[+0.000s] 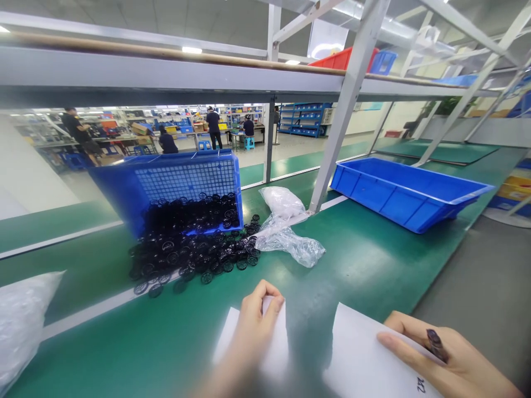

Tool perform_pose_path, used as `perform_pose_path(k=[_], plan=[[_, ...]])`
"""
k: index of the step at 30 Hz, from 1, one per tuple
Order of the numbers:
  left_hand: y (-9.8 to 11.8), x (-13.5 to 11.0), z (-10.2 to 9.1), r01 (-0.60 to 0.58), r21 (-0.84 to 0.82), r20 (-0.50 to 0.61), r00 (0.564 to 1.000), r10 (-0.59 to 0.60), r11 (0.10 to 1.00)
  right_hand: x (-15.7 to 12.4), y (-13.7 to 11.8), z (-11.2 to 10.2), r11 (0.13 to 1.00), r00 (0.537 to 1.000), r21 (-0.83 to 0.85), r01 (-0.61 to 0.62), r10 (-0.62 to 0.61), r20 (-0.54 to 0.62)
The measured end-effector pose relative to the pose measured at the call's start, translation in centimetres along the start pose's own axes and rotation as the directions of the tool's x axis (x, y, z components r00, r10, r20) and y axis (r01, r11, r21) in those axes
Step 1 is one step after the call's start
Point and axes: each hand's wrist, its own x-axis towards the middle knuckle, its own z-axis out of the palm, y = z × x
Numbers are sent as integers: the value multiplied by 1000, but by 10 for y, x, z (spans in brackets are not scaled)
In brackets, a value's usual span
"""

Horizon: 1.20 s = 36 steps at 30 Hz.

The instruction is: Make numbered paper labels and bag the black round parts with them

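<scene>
My left hand (pixel 255 318) is curled shut on the top edge of a white sheet of paper (pixel 274 348) lying on the green work surface (pixel 365 260). My right hand (pixel 435 354) rests on a second white sheet (pixel 360 359) and grips a dark pen (pixel 435 344) between its fingers. Small handwriting shows near that sheet's bottom edge. Beyond the papers, a blue crate (pixel 174 182) lies tipped on its side, and several black ring-shaped parts (pixel 194 249) spill out of it onto the surface.
A crumpled clear plastic bag (pixel 286 232) lies right of the black parts. An empty blue bin (pixel 406 193) sits at the far right. A white bag (pixel 20 326) is at the left edge. Metal frame posts (pixel 344 110) rise from the bench. People work in the background.
</scene>
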Motion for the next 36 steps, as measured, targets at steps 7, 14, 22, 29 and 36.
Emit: perform_pose_path(k=[7,14,22,29,36], plan=[[10,-1,-27,-11,255,191,981,-39,967,12,-20,18,993,998,108,50,-52,23],[2,0,-34,-52,626,253,957,-140,778,29,-9,46,964,989,243,108,-80,-125],[-10,2,2,-17,-82,139,990,29,996,51,16,73,953,948,145,266,-231,-218],[-51,-7,4,-685,432,322,724,610,587,51,60,69,594,644,-361,719,-765,23],[-95,-26,21,-701,524,573,711,409,484,38,100,91,539,651,-430,724,-741,167]])
